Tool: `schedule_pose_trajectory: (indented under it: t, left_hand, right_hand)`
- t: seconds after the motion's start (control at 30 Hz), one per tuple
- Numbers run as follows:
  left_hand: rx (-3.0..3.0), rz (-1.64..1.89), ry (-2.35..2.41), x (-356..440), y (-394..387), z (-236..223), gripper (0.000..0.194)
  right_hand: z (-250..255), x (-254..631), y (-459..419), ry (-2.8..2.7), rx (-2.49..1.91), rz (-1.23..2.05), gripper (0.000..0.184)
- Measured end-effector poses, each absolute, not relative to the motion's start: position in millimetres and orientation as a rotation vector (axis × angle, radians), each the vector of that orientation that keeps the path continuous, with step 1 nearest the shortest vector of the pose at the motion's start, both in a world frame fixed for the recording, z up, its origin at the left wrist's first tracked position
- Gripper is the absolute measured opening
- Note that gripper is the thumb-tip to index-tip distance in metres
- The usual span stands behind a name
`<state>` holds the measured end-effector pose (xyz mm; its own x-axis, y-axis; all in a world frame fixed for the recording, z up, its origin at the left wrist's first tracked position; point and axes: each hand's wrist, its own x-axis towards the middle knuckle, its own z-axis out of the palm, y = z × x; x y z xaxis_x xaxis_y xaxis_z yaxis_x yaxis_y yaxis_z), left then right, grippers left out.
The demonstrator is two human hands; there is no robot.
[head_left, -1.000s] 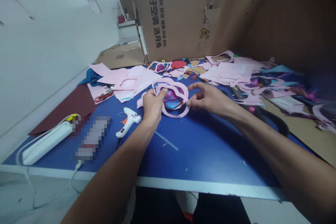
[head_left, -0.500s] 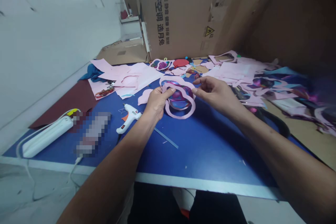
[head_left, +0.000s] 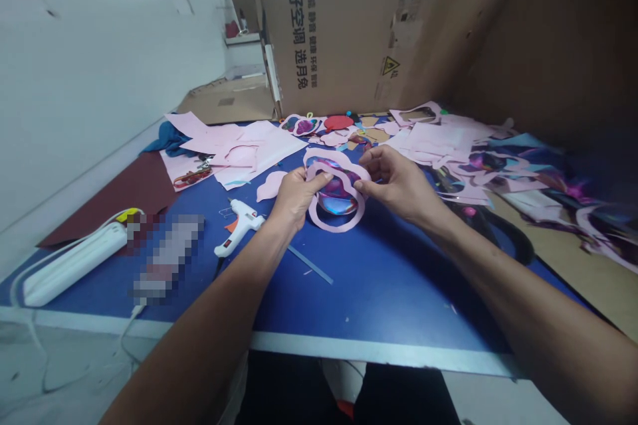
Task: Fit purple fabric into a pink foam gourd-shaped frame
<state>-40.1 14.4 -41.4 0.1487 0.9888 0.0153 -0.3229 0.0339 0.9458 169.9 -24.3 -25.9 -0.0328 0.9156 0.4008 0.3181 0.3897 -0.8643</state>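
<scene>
My left hand [head_left: 293,200] is closed on the left side of a pink paper cut-out frame [head_left: 341,228], its thumb lying on top. The frame has a wavy, rounded outline and an open middle. Shiny purple-blue film [head_left: 339,204] shows through it, with more pink paper edging behind. At the right edge, my right hand [head_left: 396,180] pinches the piece between thumb and fingers; its fingertips are partly hidden. Both hands hold the piece just above the blue table [head_left: 389,285]. Left of my left forearm lies a white glue gun [head_left: 240,226].
A pale strip [head_left: 312,264] lies near my left forearm. A white power strip [head_left: 74,265] with cables sits at the left. Pink paper scraps [head_left: 438,139] and shiny offcuts cover the back and right. A large cardboard box [head_left: 349,33] stands behind.
My right thumb has moved inward and down onto the right edge of the cut-out. The cut-out has tilted slightly. The whole view has shifted a little.
</scene>
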Motion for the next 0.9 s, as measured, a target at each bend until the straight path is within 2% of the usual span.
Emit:
schedule_pose_trajectory:
  t: [0.17,0.37,0.7,0.9]
  left_hand:
    - [1.088,1.264,0.902,-38,11,-40,0.025]
    - [1.185,1.29,0.951,-37,10,-38,0.016]
    - [1.249,1.276,0.97,-38,10,-40,0.018]
    - [1.27,1.248,0.995,-36,5,-39,0.021]
  right_hand:
    - [-25,165,-28,-1.658,-1.134,0.596,0.018]
    - [-20,164,-29,-1.63,-1.198,0.619,0.028]
    - [-15,165,-30,-1.612,-1.207,0.733,0.018]
    - [-15,159,-33,-1.562,-1.186,0.83,0.026]
